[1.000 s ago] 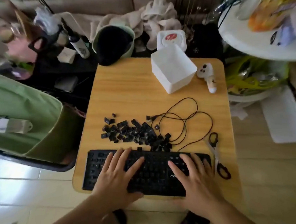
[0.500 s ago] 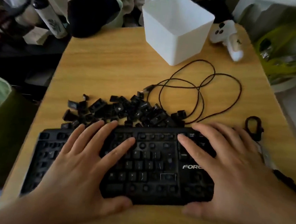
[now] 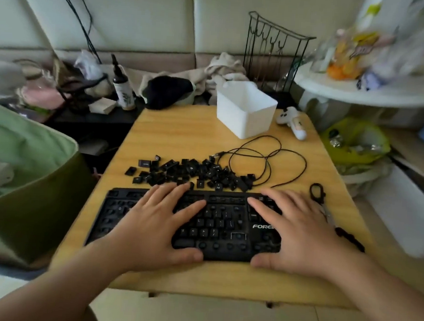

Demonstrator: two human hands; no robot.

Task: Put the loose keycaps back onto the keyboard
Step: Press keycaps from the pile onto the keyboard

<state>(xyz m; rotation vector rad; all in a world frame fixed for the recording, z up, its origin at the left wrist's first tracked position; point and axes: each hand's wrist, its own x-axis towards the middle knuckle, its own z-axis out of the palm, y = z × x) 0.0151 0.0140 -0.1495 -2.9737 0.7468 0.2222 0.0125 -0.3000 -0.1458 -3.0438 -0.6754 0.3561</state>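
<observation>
- Change: against the pictures from a second and half a second ago, the head camera is raised and takes in the room behind; the hands sit on the keyboard (image 3: 196, 224) as they did then, and the heap of keycaps looks the same.
- Left hand (image 3: 156, 229): flat on the keyboard's left-centre, fingers straight and spread, thumb at the near edge; it holds nothing.
- Right hand (image 3: 298, 236): flat on the keyboard's right end, fingers spread, thumb at the near edge; it holds nothing.
- Loose keycaps (image 3: 192, 172): a black heap on the table (image 3: 182, 133) just beyond the keyboard's far edge, near mid-table and toward the left edge.
- Keyboard: at the table's near edge; many bare switch posts show, some caps seated.
- Judgement: no cap is in hand, so refitting appears not yet begun; the hands seem to be steadying the keyboard.
- Obstructions: the black cable (image 3: 268, 161) loops just right of the heap, its plug end touching the caps; it could snag a reach.
- Scissors (image 3: 327, 213): by the right edge, beside the right hand.
- White container (image 3: 244, 112) and small white figure (image 3: 292, 121): far right corner, well clear.
</observation>
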